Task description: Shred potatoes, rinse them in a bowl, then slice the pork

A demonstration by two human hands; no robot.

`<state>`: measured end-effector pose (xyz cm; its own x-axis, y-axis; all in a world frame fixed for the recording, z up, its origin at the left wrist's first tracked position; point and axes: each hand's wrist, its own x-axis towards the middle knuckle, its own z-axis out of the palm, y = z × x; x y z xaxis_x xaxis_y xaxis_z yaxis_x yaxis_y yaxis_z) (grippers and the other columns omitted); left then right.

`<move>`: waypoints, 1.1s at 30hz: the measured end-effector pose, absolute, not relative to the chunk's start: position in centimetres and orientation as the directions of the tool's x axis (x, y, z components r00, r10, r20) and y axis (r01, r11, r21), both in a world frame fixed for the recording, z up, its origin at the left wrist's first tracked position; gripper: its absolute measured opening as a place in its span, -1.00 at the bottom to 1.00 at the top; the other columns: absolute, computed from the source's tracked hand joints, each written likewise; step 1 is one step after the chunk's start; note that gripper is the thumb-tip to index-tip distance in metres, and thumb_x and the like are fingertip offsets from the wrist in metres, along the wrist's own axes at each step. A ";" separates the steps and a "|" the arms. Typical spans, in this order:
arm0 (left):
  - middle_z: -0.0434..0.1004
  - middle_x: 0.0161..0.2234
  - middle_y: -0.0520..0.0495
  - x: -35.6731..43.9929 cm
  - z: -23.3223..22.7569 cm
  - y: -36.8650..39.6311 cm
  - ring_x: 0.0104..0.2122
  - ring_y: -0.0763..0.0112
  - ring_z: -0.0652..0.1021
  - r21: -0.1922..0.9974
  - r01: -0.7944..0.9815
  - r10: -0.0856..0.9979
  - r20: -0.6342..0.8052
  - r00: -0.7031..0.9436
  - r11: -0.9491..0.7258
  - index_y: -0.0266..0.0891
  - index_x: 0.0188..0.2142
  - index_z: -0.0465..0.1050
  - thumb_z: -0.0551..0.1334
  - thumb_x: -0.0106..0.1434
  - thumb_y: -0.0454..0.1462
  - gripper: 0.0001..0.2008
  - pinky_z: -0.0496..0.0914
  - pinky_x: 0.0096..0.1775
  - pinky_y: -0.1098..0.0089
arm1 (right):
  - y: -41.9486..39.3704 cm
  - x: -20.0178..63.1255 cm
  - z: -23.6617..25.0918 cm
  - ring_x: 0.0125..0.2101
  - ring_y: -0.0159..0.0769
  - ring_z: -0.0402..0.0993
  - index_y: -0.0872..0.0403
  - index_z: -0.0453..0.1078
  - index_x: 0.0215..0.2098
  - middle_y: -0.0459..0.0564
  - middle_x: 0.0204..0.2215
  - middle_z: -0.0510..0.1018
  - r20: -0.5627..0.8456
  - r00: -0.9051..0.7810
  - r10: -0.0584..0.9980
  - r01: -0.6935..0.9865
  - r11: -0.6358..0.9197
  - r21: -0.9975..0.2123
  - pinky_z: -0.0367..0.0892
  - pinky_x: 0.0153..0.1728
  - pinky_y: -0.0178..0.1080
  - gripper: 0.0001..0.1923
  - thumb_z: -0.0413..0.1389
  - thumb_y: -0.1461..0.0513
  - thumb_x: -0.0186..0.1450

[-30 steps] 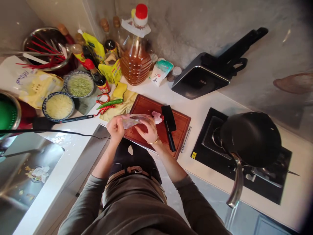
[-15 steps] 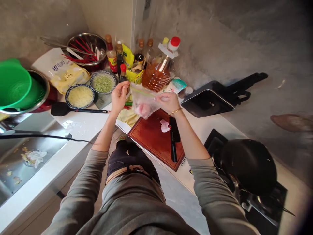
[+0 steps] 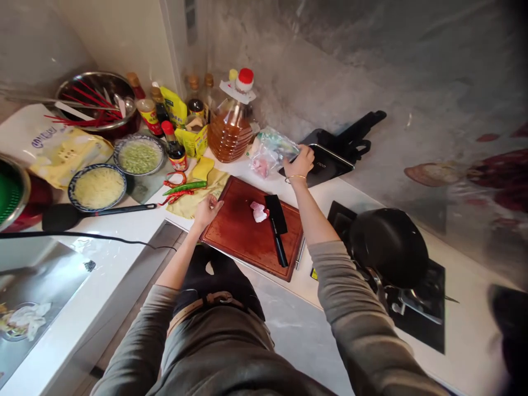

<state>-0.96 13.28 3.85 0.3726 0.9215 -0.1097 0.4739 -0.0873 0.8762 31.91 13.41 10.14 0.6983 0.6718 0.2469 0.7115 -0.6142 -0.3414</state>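
Observation:
My right hand [image 3: 300, 164] is at the back of the counter, its fingers closed on the right side of a clear zip bag [image 3: 270, 149] with pink meat inside. The bag rests beside the black knife block. My left hand [image 3: 208, 210], fingers curled with nothing visible in them, hovers by the left edge of a brown cutting board [image 3: 235, 220]. On the board lie a small piece of pale pink meat [image 3: 259, 212] and a black cleaver [image 3: 277, 223]. Left of the board, green and red chillies [image 3: 185, 190] and ginger [image 3: 203, 168] lie on a yellowish cloth or wrapper.
Behind stand a large oil jug [image 3: 231, 132] and several sauce bottles. Two patterned bowls, one with shredded pale food [image 3: 97, 187] and one with chopped green [image 3: 139, 157], sit left near a black spatula [image 3: 61, 218]. A black wok [image 3: 390, 245] is on the stove at right.
The zip bag, earlier held up between both hands, is now down on the counter at the back right. My left hand has let go and come down beside the board.

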 end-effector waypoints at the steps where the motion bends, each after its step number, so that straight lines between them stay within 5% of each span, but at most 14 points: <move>1: 0.35 -0.58 0.06 -0.5 3.6 13.0 -0.55 0.49 0.39 0.858 0.499 0.918 -0.095 0.385 -0.120 -0.20 -0.48 0.27 0.20 0.11 -0.11 -0.78 0.28 -0.42 0.45 | 12.1 31.6 9.6 -0.02 -0.11 0.25 0.11 0.23 -0.03 0.17 -0.03 0.34 0.231 0.675 0.701 0.729 -0.582 -0.362 0.23 -0.08 -0.01 -0.61 0.05 0.15 0.19; 6: 0.38 -0.52 0.05 2.0 2.4 11.4 -0.50 0.47 0.42 0.867 0.444 0.820 -0.076 0.567 -0.227 -0.18 -0.43 0.29 0.16 0.16 -0.20 -0.88 0.30 -0.38 0.43 | 3.6 27.1 5.6 -0.28 -0.25 0.41 0.09 0.33 -0.20 0.01 -0.30 0.47 -0.242 0.566 0.788 0.667 -0.610 -0.427 0.30 -0.19 -0.19 -0.70 0.11 0.11 0.14; 8: 0.47 -0.37 -0.03 3.3 2.3 10.8 -0.36 0.40 0.48 0.856 0.430 0.780 -0.051 0.624 -0.288 -0.19 -0.32 0.34 0.15 0.17 -0.26 -0.92 0.34 -0.27 0.39 | 0.0 24.8 4.2 -0.15 -0.21 0.38 0.13 0.29 -0.09 0.10 -0.16 0.45 -0.253 0.636 0.729 0.617 -0.677 -0.400 0.27 -0.11 -0.17 -0.61 0.09 0.12 0.15; 11: 0.47 -0.13 -0.15 5.8 2.3 10.2 -0.12 0.25 0.45 0.766 0.431 0.688 0.020 0.726 -0.476 -0.21 -0.12 0.37 0.15 0.15 -0.32 -0.73 0.30 -0.06 0.26 | -4.4 21.9 3.0 0.01 -0.05 0.29 0.12 0.18 0.06 0.20 -0.02 0.36 -0.264 0.814 0.518 0.469 -0.853 -0.228 0.24 -0.06 -0.06 -0.47 0.11 0.15 0.15; 16: 0.28 0.12 -0.23 10.8 2.2 9.9 0.14 0.12 0.24 0.634 0.262 0.412 0.099 0.906 -0.728 -0.24 0.10 0.25 0.18 0.11 -0.33 -0.48 -0.02 0.17 0.04 | -7.9 20.6 2.4 -0.03 -0.03 0.35 0.11 0.19 0.00 0.17 -0.09 0.41 -0.385 0.843 0.377 0.365 -0.925 -0.107 0.27 -0.12 -0.06 -0.55 0.09 0.24 0.13; 19: 0.41 -0.03 -0.21 12.8 2.2 9.8 0.08 0.11 0.32 0.578 0.244 0.306 0.011 0.952 -0.779 -0.19 0.04 0.35 0.14 0.16 -0.30 -0.58 -0.11 0.17 -0.04 | -7.9 21.1 2.2 -0.14 -0.06 0.44 0.13 0.19 -0.05 0.18 -0.19 0.47 -0.455 0.819 0.350 0.341 -0.934 -0.106 0.30 -0.18 -0.10 -0.54 0.14 0.23 0.08; 24: 0.32 0.02 -0.19 13.5 2.8 9.1 -0.15 0.19 0.50 0.488 0.332 0.274 -0.189 0.943 -0.807 -0.08 -0.01 0.38 0.15 0.16 -0.29 -0.63 0.28 -0.07 0.16 | -8.4 21.8 2.6 -0.29 -0.14 0.49 0.13 0.19 -0.11 0.13 -0.30 0.49 -0.384 0.823 0.418 0.361 -0.907 -0.215 0.32 -0.26 -0.17 -0.60 0.10 0.28 0.06; 28: 0.39 -0.12 -0.11 12.7 3.0 8.1 -0.29 0.29 0.53 0.672 0.451 0.414 -0.230 0.881 -0.587 -0.11 -0.16 0.41 0.24 0.09 -0.31 -0.72 0.35 -0.23 0.29 | -9.5 22.7 3.5 -0.32 -0.23 0.47 0.05 0.21 -0.24 -0.01 -0.35 0.49 -0.165 0.833 0.528 0.411 -0.790 -0.455 0.35 -0.23 -0.18 -0.72 0.05 0.25 0.04; 31: 0.41 -0.38 0.05 10.4 2.9 8.1 -0.45 0.44 0.49 0.962 0.274 0.641 -0.225 0.734 0.024 -0.13 -0.22 0.35 0.35 -0.05 -0.30 -0.64 0.36 -0.35 0.40 | -9.1 23.4 4.8 -0.36 -0.26 0.48 0.05 0.21 -0.27 -0.04 -0.38 0.48 -0.021 0.809 0.588 0.415 -0.596 -0.687 0.38 -0.23 -0.17 -0.73 0.08 0.17 0.06; 33: 0.40 -0.43 0.11 7.5 3.1 8.6 -0.55 0.53 0.44 0.945 0.015 0.763 -0.273 0.586 0.327 -0.10 -0.13 0.26 0.35 -0.04 -0.22 -0.54 0.35 -0.45 0.45 | -7.8 23.2 6.0 -0.40 -0.30 0.49 0.06 0.21 -0.21 -0.03 -0.37 0.49 -0.001 0.719 0.695 0.369 -0.382 -0.847 0.42 -0.32 -0.20 -0.68 0.08 0.10 0.12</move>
